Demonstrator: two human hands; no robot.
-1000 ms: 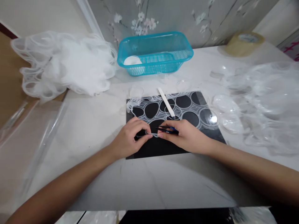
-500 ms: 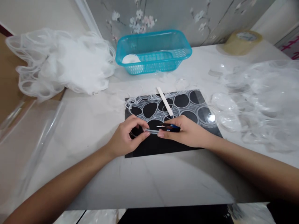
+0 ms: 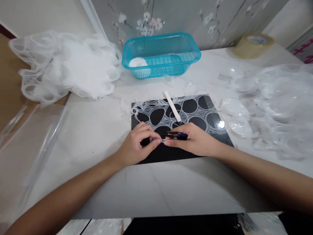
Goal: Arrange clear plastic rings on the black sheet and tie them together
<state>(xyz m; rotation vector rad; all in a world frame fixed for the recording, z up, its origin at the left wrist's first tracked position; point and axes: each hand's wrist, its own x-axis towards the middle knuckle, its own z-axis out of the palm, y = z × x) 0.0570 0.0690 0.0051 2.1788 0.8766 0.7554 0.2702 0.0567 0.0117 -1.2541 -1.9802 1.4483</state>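
in the head view, both bare hands meet over a black board [image 3: 168,153] lying on a white marble-patterned table [image 3: 97,127]. the left hand [image 3: 134,145] pinches a thin translucent strip [image 3: 163,141] between thumb and fingers; the right hand [image 3: 198,140] grips the strip's other side at its own fingertips, so the piece sits between the two hands, above the board's nearer half. the right hand also has blue-handled snips [image 3: 180,135] tucked in its grasp, their dark blades pointing toward the left hand; whether the blades touch the strip is too small to tell.

behind the hands, a clear sheet with round cut-outs [image 3: 156,106] covers the board's farther part, and a white slim-handled tool [image 3: 171,106] with a dark tip lies slantwise across it. farther back, near the floral wall [image 3: 186,19], stands a blue plastic basket [image 3: 163,68] with a white round object [image 3: 138,62] inside at its left end. a heap of white-edged film [image 3: 83,65] is at the left; clear discs [image 3: 234,109] and a pile of clear plastic [image 3: 286,98] spread at the right, with a roll of tape [image 3: 253,47] behind.
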